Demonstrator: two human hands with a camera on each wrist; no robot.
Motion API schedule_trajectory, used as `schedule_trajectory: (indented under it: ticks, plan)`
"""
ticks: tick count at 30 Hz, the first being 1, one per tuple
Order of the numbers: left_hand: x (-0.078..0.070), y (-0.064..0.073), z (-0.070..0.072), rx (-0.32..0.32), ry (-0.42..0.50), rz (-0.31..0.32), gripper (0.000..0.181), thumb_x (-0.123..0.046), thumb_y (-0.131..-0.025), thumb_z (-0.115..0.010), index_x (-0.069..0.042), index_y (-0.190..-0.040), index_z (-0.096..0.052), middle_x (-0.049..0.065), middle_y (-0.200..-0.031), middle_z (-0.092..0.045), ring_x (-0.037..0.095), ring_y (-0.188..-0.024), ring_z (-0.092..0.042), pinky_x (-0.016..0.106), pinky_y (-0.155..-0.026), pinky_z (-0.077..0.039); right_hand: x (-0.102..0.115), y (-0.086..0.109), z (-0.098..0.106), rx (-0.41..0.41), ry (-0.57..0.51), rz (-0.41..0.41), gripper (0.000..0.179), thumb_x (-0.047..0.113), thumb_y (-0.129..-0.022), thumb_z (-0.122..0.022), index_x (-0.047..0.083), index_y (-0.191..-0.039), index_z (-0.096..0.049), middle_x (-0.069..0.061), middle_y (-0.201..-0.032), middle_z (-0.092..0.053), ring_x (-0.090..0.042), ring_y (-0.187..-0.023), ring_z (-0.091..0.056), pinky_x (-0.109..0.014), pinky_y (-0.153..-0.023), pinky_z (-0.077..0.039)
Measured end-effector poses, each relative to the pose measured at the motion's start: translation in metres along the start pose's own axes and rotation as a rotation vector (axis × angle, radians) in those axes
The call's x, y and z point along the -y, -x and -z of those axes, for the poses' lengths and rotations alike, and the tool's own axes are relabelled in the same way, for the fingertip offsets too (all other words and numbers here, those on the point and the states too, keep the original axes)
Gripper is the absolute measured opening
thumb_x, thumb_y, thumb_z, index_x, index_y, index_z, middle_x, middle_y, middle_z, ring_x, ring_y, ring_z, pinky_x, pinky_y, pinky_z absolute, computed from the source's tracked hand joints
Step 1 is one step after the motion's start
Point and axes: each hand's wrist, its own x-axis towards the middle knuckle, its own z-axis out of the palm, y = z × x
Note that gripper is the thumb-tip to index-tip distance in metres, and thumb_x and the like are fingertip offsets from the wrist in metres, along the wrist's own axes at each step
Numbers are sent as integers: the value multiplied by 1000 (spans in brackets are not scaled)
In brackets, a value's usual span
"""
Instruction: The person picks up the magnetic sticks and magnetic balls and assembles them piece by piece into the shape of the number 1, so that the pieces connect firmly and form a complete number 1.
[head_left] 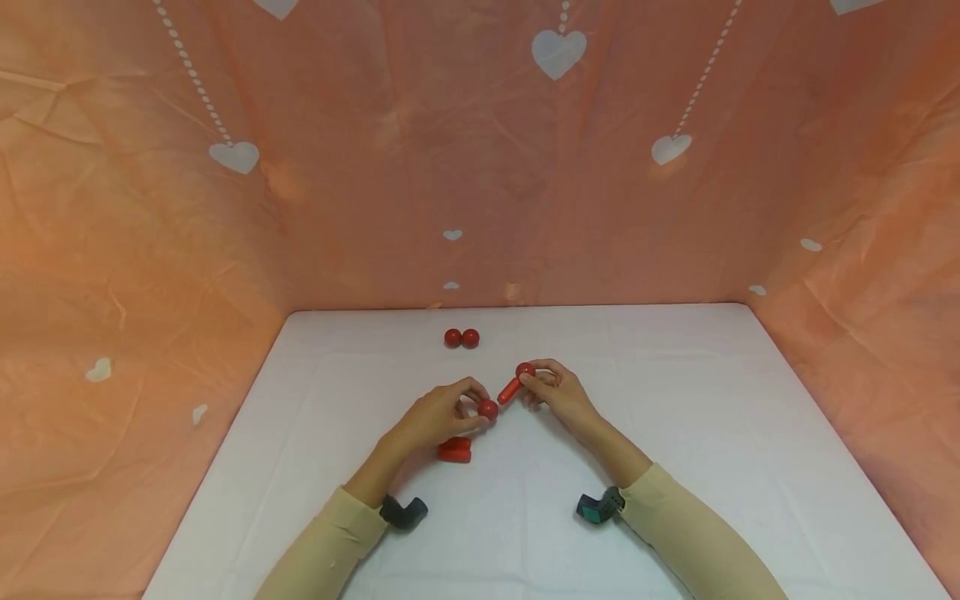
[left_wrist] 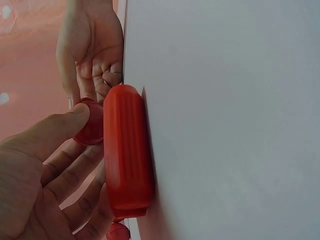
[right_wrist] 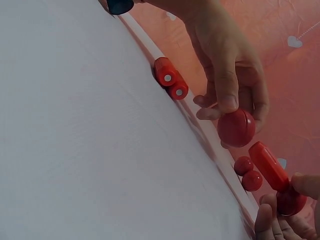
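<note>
In the head view my left hand (head_left: 438, 414) pinches a red ball (head_left: 487, 409) between thumb and fingers. Facing it, my right hand (head_left: 567, 398) grips a second red ball (head_left: 526, 369), with a red rod (head_left: 509, 391) joined to it and slanting toward the left hand's ball. The right wrist view shows a narrow gap between the rod's free end (right_wrist: 256, 147) and the left hand's ball (right_wrist: 236, 129). Below the left hand, two red ridged rods (head_left: 454, 456) lie side by side; their ends carry pale round discs (right_wrist: 167, 78).
Two more red balls (head_left: 461, 337) touch each other toward the table's back edge. A white cloth covers the table (head_left: 675, 400). Orange fabric with pale hearts (head_left: 480, 167) rises at the back and both sides. Dark devices (head_left: 405, 512) are strapped at both wrists.
</note>
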Motion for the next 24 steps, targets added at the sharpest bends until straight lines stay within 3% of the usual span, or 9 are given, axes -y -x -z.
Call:
schedule_trajectory:
  ticks: [16,24]
  plan:
    - [-2,-2,-3,-1,-2,-19,34,-29,-95,-85,-26,-123,-67,0,-119,-77,16,-97,-70,35,-80,-56,0,1,-1,25,-9,17,44,20,-105,-72,-4,-139,-57,-9,-90,-77,-15,-73,-66,-26,-71,-55]
    - [-1,-1,-1,-14,6,2,34,-30,-95,-84,-26,-124,-67,1,-121,-76,16,-94,-70,33,-77,-57,2,1,0,25,-15,10,46,21,-105,-73,-4,-139,-57,-12,-94,-78,-15,-74,-66,-26,-72,-56]
